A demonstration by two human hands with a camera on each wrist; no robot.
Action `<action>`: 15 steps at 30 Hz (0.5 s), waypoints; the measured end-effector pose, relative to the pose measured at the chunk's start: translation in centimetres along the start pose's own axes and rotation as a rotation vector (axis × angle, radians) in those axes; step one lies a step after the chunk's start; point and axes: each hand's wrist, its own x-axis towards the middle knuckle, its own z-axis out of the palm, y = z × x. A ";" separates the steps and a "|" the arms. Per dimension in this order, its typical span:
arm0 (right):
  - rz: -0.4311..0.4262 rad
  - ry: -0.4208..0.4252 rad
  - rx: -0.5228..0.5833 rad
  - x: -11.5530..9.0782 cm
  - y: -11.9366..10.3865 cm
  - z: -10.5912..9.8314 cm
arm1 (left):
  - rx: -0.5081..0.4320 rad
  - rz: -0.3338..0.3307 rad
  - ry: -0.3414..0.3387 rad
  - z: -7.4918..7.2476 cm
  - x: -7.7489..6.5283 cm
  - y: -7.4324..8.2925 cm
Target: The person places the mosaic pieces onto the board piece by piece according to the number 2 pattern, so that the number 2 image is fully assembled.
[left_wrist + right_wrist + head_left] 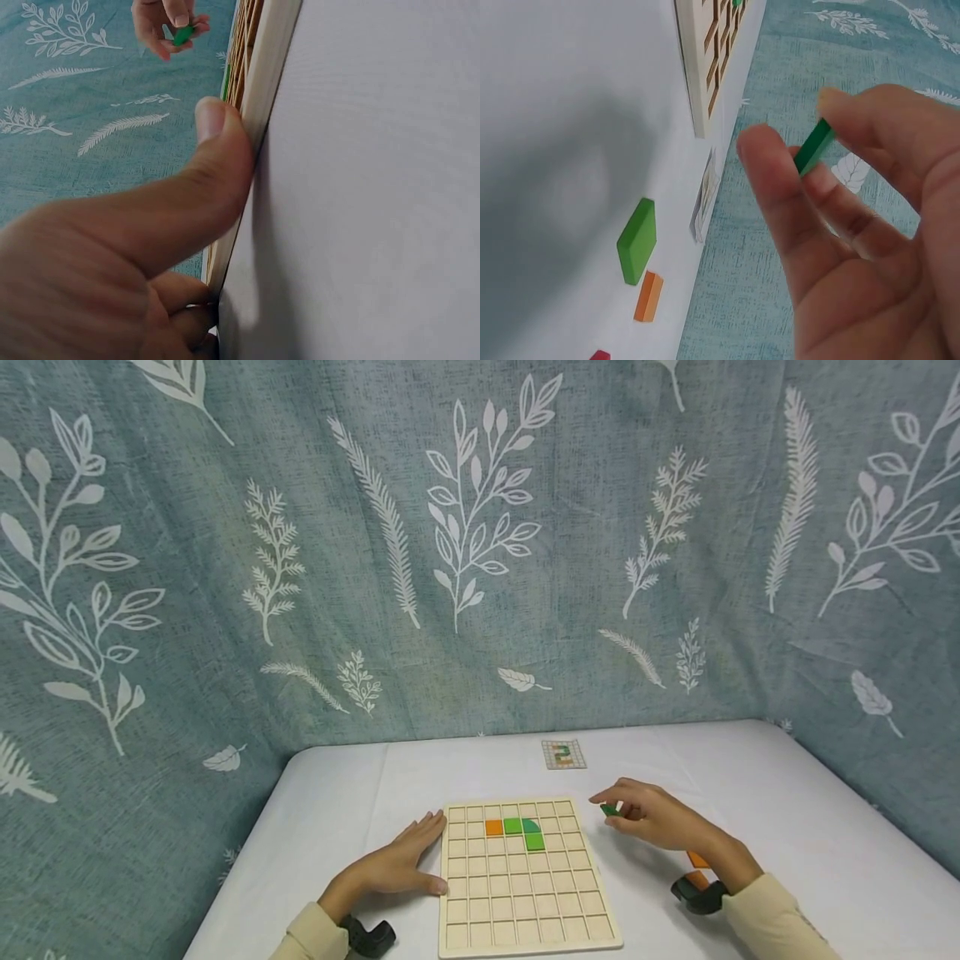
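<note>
While the left hand touches the left edge of the board with its thumb spread apart, the right hand pinches a green piece above the desk, just beside the board's right edge. The board runs longways toward the back, where four squares hold an orange tile and three green tiles.

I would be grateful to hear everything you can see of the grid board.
The grid board is pale and wooden-looking, with a rim and ridges dividing it into square cells. It lies flat on the table; the left hand touches its left edge. Near its far end sit one orange piece and three green pieces, one rounded.
</note>
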 end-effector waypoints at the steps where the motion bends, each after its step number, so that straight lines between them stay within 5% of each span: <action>1: 0.000 0.003 0.002 0.0 -0.1 0.1 | 0.000 0.001 -0.002 0.0 0.0 0.0; 15: 0.029 -0.052 0.103 0.1 -1.0 0.4 | 0.000 0.000 -0.008 0.1 0.5 0.3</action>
